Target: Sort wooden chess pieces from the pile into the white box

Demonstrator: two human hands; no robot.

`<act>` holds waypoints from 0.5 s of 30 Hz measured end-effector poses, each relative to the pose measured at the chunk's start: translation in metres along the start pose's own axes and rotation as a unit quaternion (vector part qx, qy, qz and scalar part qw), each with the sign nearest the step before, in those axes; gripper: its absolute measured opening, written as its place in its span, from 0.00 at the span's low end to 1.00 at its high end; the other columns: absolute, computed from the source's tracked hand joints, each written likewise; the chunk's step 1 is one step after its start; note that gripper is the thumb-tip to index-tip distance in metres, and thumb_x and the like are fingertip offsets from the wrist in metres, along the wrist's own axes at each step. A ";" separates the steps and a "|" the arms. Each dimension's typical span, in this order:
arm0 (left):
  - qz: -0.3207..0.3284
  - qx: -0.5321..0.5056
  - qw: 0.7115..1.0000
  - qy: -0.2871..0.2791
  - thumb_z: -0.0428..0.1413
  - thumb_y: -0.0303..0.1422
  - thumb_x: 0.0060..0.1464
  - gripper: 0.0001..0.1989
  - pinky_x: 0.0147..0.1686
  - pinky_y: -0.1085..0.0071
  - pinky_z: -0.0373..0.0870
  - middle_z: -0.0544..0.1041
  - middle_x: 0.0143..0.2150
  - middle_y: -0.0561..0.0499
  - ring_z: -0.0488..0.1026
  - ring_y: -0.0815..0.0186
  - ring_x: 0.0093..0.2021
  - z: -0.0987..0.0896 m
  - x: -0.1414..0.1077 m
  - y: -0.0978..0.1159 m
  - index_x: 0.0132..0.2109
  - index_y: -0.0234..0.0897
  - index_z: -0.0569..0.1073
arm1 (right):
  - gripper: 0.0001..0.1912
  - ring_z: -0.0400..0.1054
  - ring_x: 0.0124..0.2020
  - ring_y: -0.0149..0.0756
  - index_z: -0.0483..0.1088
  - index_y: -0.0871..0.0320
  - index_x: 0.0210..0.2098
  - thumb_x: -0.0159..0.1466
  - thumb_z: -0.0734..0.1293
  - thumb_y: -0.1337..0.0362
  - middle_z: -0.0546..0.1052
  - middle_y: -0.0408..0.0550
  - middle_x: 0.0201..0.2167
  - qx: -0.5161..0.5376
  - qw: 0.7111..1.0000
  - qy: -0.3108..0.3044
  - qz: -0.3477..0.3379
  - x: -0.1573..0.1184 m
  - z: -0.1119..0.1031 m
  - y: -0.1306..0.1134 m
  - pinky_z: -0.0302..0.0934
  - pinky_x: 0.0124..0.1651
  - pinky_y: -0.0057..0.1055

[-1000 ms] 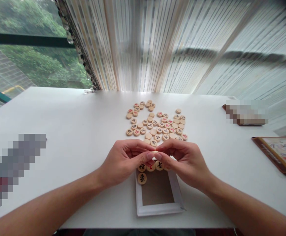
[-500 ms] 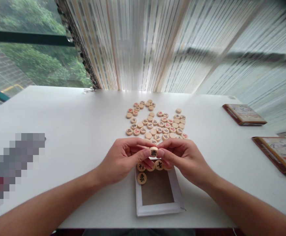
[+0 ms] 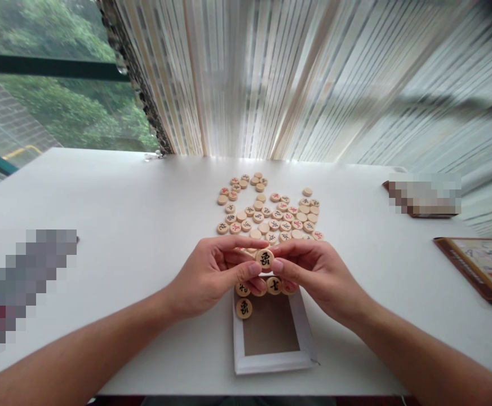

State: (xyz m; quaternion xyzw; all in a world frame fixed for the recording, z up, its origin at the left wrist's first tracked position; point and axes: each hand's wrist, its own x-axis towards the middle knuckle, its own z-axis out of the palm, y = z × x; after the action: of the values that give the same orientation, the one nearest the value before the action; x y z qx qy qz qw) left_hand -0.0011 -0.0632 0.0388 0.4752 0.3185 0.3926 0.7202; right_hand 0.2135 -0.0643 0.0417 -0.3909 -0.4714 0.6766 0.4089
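Note:
Between the fingertips of both hands is a round wooden Chinese chess piece [image 3: 265,259] with a black character, its face turned toward me. My left hand [image 3: 224,268] pinches its left side, and my right hand [image 3: 307,268] pinches its right side. Just below them lies a shallow white box [image 3: 271,363] with a brown bottom. Several pieces line its far end, partly hidden by my fingers, among them a black-marked piece [image 3: 274,285]. Another black-marked piece [image 3: 244,308] sits alone below that row, against the box's left wall.
Many loose chess pieces [image 3: 286,225] with red, black or blank faces spread over the white table [image 3: 144,208] beyond my hands. Two flat brown boxes, one nearer [image 3: 482,268] and one farther [image 3: 423,214], lie at the right. A blurred-out item [image 3: 26,282] is at the left. A striped curtain [image 3: 237,79] hangs behind.
The held piece has tipped up so its black character faces me more fully. Both hands stay in nearly the same place above the box.

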 end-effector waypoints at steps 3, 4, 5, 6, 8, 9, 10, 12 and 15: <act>-0.001 -0.001 1.000 -0.005 0.70 0.32 0.59 0.20 0.37 0.70 0.84 0.87 0.34 0.45 0.87 0.61 0.34 0.000 -0.001 -0.001 0.57 0.31 0.79 | 0.16 0.64 0.21 0.25 0.84 0.58 0.36 0.53 0.85 0.57 0.81 0.46 0.26 -0.003 1.000 -0.001 -0.004 0.000 0.001 0.000 0.58 0.22 0.22; 0.000 0.000 1.000 -0.005 0.70 0.32 0.59 0.20 0.37 0.70 0.84 0.87 0.34 0.45 0.87 0.61 0.34 0.000 -0.001 -0.001 0.57 0.31 0.79 | 0.16 0.64 0.21 0.26 0.84 0.58 0.35 0.53 0.85 0.56 0.81 0.46 0.27 -0.003 1.000 -0.001 -0.005 0.000 0.001 -0.001 0.58 0.22 0.22; 0.000 0.001 1.000 -0.005 0.70 0.32 0.59 0.20 0.37 0.70 0.84 0.87 0.34 0.45 0.87 0.61 0.34 0.000 -0.001 -0.001 0.56 0.31 0.78 | 0.16 0.65 0.21 0.26 0.84 0.58 0.35 0.53 0.85 0.57 0.81 0.46 0.27 -0.003 1.000 -0.003 -0.004 0.000 0.001 -0.001 0.58 0.22 0.22; -0.001 0.004 1.000 -0.005 0.70 0.33 0.59 0.20 0.37 0.69 0.84 0.87 0.34 0.44 0.87 0.60 0.34 0.000 -0.001 -0.001 0.56 0.31 0.78 | 0.16 0.66 0.22 0.26 0.84 0.58 0.35 0.53 0.85 0.57 0.82 0.46 0.27 -0.002 1.000 -0.005 -0.003 0.000 0.001 -0.001 0.59 0.22 0.22; -0.002 0.008 1.000 -0.008 0.70 0.34 0.59 0.21 0.37 0.68 0.84 0.87 0.33 0.44 0.87 0.60 0.33 0.000 -0.001 -0.001 0.56 0.31 0.78 | 0.16 0.68 0.22 0.27 0.84 0.58 0.35 0.51 0.86 0.58 0.82 0.46 0.27 0.004 1.000 -0.011 0.000 0.000 0.002 -0.002 0.61 0.23 0.23; -0.003 0.011 1.000 -0.009 0.70 0.34 0.58 0.21 0.37 0.68 0.84 0.87 0.33 0.44 0.87 0.59 0.33 0.000 -0.001 -0.001 0.56 0.31 0.78 | 0.16 0.68 0.22 0.27 0.84 0.58 0.35 0.51 0.86 0.59 0.82 0.45 0.27 0.006 1.000 -0.013 0.001 0.000 0.002 -0.002 0.61 0.23 0.23; -0.003 0.014 1.000 -0.009 0.71 0.34 0.58 0.21 0.37 0.68 0.84 0.87 0.33 0.44 0.87 0.59 0.33 0.000 -0.001 -0.001 0.55 0.31 0.78 | 0.17 0.68 0.22 0.28 0.84 0.58 0.35 0.50 0.86 0.59 0.82 0.45 0.27 0.006 1.000 -0.014 0.001 0.000 0.002 -0.002 0.61 0.23 0.23; -0.003 0.018 1.000 -0.009 0.71 0.34 0.58 0.21 0.36 0.68 0.83 0.87 0.33 0.44 0.86 0.59 0.33 -0.001 -0.001 -0.001 0.55 0.31 0.78 | 0.17 0.68 0.22 0.28 0.83 0.58 0.34 0.50 0.86 0.58 0.81 0.45 0.25 0.001 1.000 -0.014 -0.001 0.000 0.002 -0.003 0.62 0.23 0.23; -0.002 0.013 1.000 -0.014 0.70 0.33 0.58 0.20 0.35 0.70 0.82 0.87 0.33 0.44 0.86 0.60 0.33 -0.001 -0.001 -0.001 0.54 0.31 0.77 | 0.16 0.69 0.22 0.28 0.83 0.58 0.35 0.52 0.86 0.58 0.80 0.43 0.24 -0.006 1.000 -0.014 -0.007 0.000 0.002 -0.002 0.64 0.23 0.24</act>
State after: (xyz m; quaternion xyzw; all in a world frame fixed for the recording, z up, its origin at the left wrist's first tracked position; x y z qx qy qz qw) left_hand -0.0023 -0.0639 0.0378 0.4891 0.3141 0.3802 0.7194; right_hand 0.2122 -0.0648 0.0445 -0.3808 -0.4839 0.6761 0.4046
